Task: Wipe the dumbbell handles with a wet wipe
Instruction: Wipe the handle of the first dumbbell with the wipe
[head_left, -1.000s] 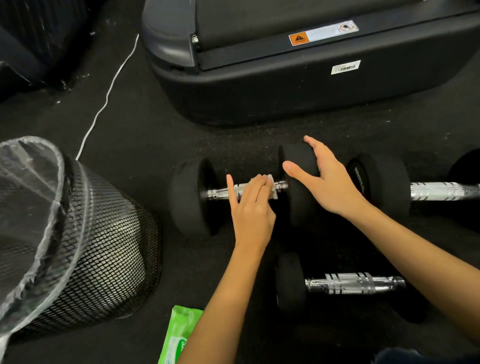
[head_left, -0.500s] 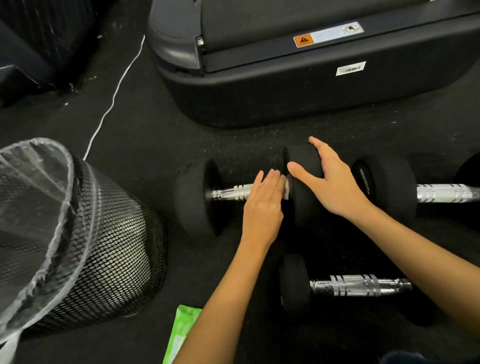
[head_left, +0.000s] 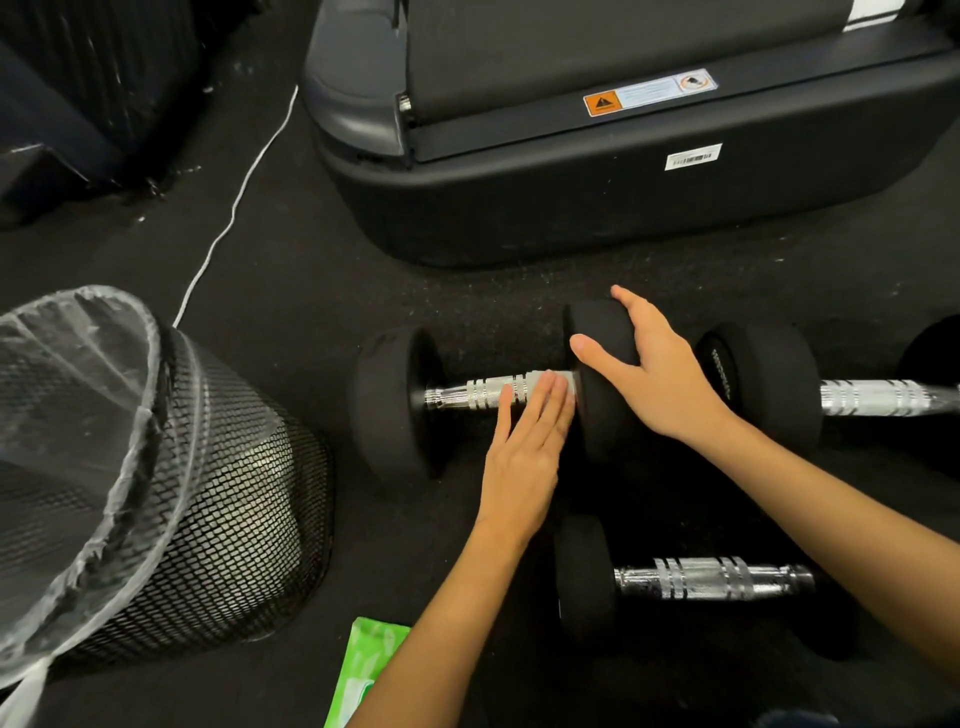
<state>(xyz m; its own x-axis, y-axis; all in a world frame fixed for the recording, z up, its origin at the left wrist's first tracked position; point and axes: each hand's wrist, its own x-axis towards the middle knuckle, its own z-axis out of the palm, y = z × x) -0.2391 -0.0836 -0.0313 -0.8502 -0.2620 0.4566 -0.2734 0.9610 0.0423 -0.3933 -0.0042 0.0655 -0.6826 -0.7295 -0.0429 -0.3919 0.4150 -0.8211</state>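
Observation:
A black dumbbell lies on the dark floor, its chrome handle (head_left: 467, 395) between two round weights. My left hand (head_left: 524, 452) lies flat with the fingers together, pressed on the right end of that handle. The wet wipe is hidden under those fingers. My right hand (head_left: 649, 374) grips the dumbbell's right weight (head_left: 597, 332), thumb on its inner face and fingers over the top. A second dumbbell (head_left: 872, 397) lies to the right. A third dumbbell (head_left: 711, 577) lies nearer to me, under my right forearm.
A black mesh bin (head_left: 218, 519) with a clear liner stands at the left. A green wet-wipe pack (head_left: 369, 670) lies at the bottom edge. The treadmill base (head_left: 571, 208) blocks the far side. A white cable (head_left: 234, 208) runs across the floor.
My left hand slid right along the handle to the right weight and flattened out, covering the wipe. More chrome shows on the left. The right hand has kept its hold.

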